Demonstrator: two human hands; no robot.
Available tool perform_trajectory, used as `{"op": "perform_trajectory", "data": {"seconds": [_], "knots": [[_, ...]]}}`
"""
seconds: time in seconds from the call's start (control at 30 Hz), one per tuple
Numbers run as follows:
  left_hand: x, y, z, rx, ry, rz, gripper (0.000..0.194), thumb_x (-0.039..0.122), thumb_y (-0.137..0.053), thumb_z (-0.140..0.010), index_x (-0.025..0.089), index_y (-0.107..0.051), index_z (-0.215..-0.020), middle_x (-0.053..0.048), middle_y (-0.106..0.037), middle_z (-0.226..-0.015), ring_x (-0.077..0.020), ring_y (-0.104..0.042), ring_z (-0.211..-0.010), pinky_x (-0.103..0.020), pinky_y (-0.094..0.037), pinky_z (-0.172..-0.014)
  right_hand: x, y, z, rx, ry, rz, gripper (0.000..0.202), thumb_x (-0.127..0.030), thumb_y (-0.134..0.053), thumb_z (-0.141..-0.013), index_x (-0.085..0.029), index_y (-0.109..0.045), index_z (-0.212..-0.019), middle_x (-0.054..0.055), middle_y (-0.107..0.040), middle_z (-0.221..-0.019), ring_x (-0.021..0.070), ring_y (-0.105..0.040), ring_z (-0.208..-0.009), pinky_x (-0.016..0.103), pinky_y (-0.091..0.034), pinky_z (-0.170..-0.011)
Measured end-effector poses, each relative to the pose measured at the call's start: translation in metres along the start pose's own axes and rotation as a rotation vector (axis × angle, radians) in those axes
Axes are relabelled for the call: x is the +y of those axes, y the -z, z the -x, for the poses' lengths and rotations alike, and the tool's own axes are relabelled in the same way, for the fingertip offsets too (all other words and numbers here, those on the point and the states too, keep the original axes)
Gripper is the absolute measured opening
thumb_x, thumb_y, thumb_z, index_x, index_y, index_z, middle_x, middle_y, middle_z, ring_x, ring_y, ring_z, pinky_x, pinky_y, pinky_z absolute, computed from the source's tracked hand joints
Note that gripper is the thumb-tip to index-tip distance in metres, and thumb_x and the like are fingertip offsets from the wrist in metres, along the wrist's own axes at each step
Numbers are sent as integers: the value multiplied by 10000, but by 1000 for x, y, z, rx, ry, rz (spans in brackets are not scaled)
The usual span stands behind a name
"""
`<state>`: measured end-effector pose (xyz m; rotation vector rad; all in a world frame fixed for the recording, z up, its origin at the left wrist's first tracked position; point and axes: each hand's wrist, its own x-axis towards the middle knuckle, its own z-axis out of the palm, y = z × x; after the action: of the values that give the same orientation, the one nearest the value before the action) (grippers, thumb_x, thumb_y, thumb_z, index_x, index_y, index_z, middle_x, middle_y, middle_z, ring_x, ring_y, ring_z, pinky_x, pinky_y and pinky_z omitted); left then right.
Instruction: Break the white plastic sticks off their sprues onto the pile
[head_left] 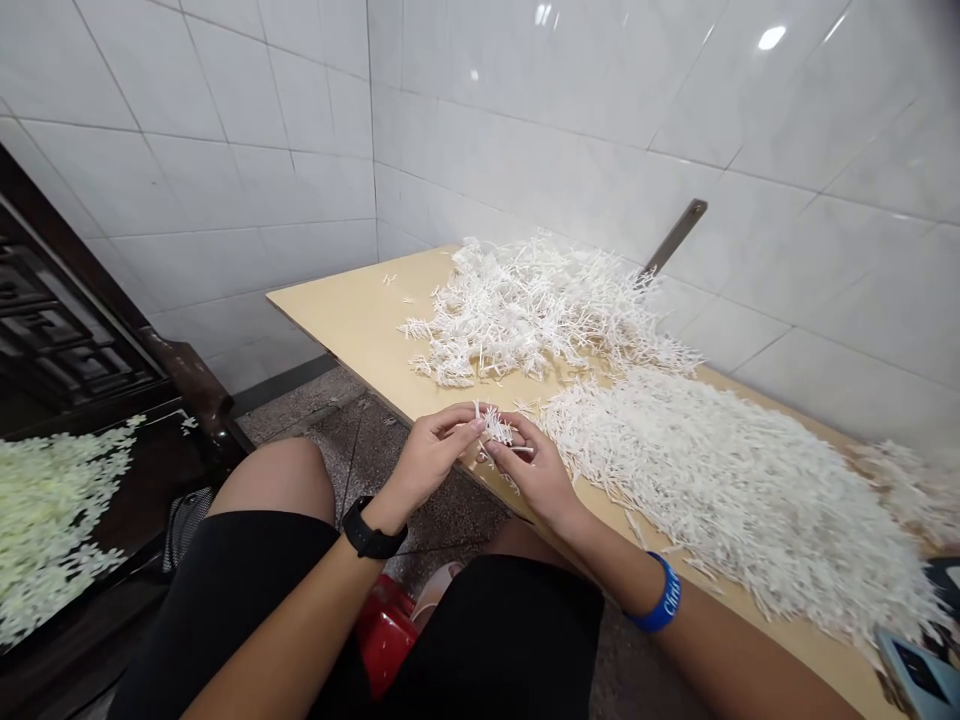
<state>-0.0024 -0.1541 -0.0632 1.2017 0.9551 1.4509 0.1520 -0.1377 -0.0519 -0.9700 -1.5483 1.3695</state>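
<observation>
Both hands meet at the table's near edge around a small white branched plastic piece with many thin prongs. My left hand, with a black watch on its wrist, pinches the piece from the left. Thumb and fingers of my right hand close on its other side, and a thin white stick pokes out there. Just beyond my hands lies a tangled heap of white branched pieces. To the right spreads a wide pile of short loose white sticks.
The tan tabletop stands against tiled walls. A flat metal bar leans behind the heap. A phone lies at the lower right. Pale yellow flower-like pieces cover a dark wooden seat at left. Something red is below my legs.
</observation>
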Motion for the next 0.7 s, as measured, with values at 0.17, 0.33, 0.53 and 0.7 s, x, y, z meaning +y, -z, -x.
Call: {"op": "perform_trajectory", "data": {"seconds": [0.17,0.33,0.53,0.7], "knots": [[3,1,3,13,57,120,235,337,-679,-809,153,-714,-951,-79,-697,-1037,-227,-627,-983,-328,-491,-905,-2,6,0,-5,24,87,317,-495,-667,-774,-184,-632,-827,9,-611,-688,153,-567,-597,257,-444,-544],[18,7,8,-192,134,51,437,454,-583,-872,188,-641,-1214,-95,-557,-1360,-270,-511,-1251,-412,-386,-1073,3,9,3,16,99,181,295,-444,-647,-805,-178,-680,-928,34,-651,-787,166,-575,-673,258,-434,-563],[17,2,13,-211,59,-163,417,462,-513,-912,156,-699,-1127,-90,-606,-1301,-275,-523,-1248,-400,-351,-1099,1,1,11,-8,190,205,247,-377,-627,-831,-203,-627,-1007,36,-655,-879,151,-570,-680,262,-443,-600],[17,-2,13,-137,27,-153,401,431,-509,-922,148,-695,-1138,-90,-635,-1262,-262,-553,-1212,-367,-386,-1061,-3,-3,13,5,94,63,318,-390,-696,-788,-224,-523,-998,-38,-572,-708,105,-500,-550,215,-372,-506]]}}
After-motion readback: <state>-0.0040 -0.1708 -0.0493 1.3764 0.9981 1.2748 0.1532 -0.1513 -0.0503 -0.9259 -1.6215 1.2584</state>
